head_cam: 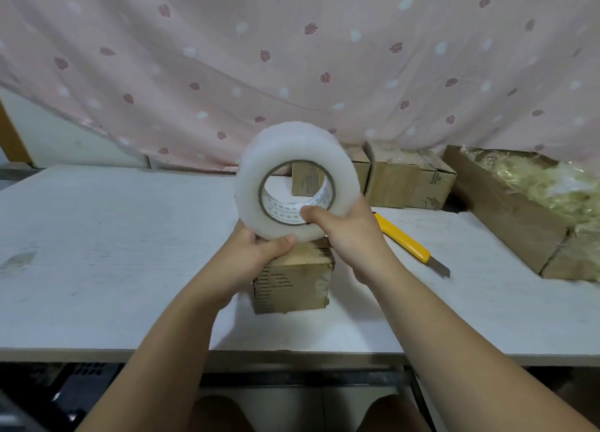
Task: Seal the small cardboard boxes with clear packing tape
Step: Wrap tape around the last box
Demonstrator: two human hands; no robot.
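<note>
I am holding the tape roll upright in both hands, my left hand gripping its lower rim, my right hand hooking a thumb into its core, just above the small box, the yellow knife lying to my right.

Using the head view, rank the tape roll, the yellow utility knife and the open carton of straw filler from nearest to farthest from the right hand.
1. The tape roll: gripped by the right hand, thumb in its core.
2. The yellow utility knife: on the table, just right of that hand.
3. The open carton of straw filler: at the table's far right.
</note>
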